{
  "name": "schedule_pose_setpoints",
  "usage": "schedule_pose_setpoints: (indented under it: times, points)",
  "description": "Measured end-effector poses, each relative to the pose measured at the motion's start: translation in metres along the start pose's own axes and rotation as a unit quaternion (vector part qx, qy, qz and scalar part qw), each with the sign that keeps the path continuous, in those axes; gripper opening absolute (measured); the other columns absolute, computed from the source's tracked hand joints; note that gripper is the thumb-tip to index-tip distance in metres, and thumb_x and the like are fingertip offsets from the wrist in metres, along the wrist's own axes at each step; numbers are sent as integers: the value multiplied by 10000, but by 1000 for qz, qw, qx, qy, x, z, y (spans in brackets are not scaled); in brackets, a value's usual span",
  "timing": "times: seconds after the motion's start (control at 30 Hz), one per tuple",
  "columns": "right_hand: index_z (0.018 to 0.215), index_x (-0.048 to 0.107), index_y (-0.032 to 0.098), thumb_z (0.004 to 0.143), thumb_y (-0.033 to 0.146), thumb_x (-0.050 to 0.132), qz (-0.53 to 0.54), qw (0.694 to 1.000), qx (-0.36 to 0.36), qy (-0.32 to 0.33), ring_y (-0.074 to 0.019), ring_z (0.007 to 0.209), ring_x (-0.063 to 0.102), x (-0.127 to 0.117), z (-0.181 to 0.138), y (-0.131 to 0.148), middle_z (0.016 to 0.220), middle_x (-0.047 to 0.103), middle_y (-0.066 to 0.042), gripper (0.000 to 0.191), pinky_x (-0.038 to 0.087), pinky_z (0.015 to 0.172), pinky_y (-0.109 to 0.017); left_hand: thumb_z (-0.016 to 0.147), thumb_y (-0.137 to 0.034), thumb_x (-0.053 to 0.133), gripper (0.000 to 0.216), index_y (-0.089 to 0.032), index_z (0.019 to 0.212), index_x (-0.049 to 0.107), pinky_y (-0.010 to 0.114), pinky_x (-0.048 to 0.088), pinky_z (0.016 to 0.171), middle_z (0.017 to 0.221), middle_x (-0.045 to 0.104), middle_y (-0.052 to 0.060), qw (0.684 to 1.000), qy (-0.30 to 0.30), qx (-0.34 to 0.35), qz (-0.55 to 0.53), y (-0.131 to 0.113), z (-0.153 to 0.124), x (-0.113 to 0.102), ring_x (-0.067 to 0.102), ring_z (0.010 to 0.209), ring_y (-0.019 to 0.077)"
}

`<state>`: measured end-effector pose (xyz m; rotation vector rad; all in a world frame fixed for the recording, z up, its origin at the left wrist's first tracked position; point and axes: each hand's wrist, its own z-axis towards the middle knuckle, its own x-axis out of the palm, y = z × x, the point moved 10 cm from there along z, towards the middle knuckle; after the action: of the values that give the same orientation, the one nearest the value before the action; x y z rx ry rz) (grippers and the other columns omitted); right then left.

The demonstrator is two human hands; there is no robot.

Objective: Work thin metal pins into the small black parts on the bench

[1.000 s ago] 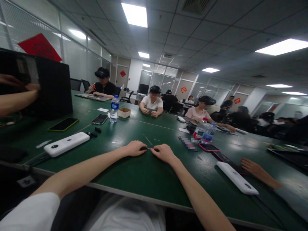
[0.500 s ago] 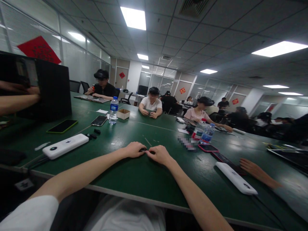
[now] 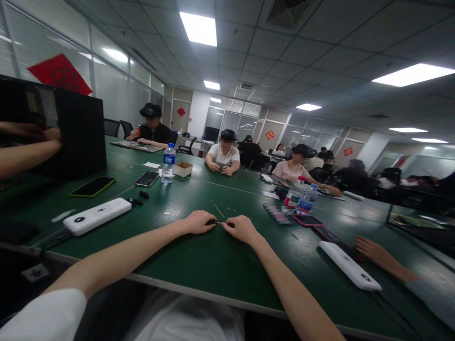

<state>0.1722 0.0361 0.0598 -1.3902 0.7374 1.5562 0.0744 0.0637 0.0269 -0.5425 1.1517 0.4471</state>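
My left hand (image 3: 199,222) rests low over the green table (image 3: 185,265), its fingers closed on a small black object (image 3: 212,221). A thin pale piece (image 3: 219,222) juts from that object toward my right hand (image 3: 241,228). The right hand's thumb and fingers are pinched together, with a dark spot at their tips that is too small to name. A narrow gap lies between the two hands. Both forearms reach in over the table's near edge.
To the left lie a white power bank (image 3: 99,217), a green-edged phone (image 3: 93,186) and another phone (image 3: 147,178), near a water bottle (image 3: 168,166) and small box (image 3: 183,169). At right are bottles (image 3: 306,201), another white power bank (image 3: 350,265) and a co-worker's hand (image 3: 371,251).
My hands have drawn slightly apart, the right one moving a little to the right. More of the thin pale piece now shows between them.
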Motion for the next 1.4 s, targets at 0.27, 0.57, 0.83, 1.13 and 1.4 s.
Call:
schedule_pose_setpoints:
  times: [0.27,0.57,0.83,1.13,1.4]
  points:
    - [904,729,265,926,553,336,-3,1000,-3,-4,-163,766,652,-3,-2,1,843,729,-27,487,423,695,-234,908,-416,454,358,-242,1176,615,308,475,778,1070,687,61,1000,1,7,-7,-3,-1,-2,646,939,229]
    - [901,729,252,933,553,321,21,999,-29,-17,-155,762,650,-7,-1,14,841,730,-30,508,410,685,-224,904,-399,459,350,-251,1180,615,304,470,794,1077,686,57,1000,3,1,-14,-3,-1,-3,643,954,228]
    - [904,726,253,927,553,334,15,999,-26,-14,-156,768,650,-6,0,12,849,729,-30,494,410,677,-225,903,-404,456,350,-250,1170,621,302,472,782,1068,688,56,1000,2,2,-8,-1,0,-1,644,942,228]
    - [909,730,264,917,571,342,4,1000,7,7,-169,791,658,-3,-1,-1,859,732,-34,495,427,686,-230,902,-409,459,354,-243,1169,622,308,478,784,1063,689,62,1000,1,2,-7,-1,0,0,646,935,227]
    - [908,727,259,919,564,340,7,1000,5,10,-169,790,652,-5,0,2,866,730,-34,493,426,684,-234,911,-420,440,368,-242,1181,615,308,477,764,1068,686,68,1000,2,1,4,-2,0,-3,647,931,233]
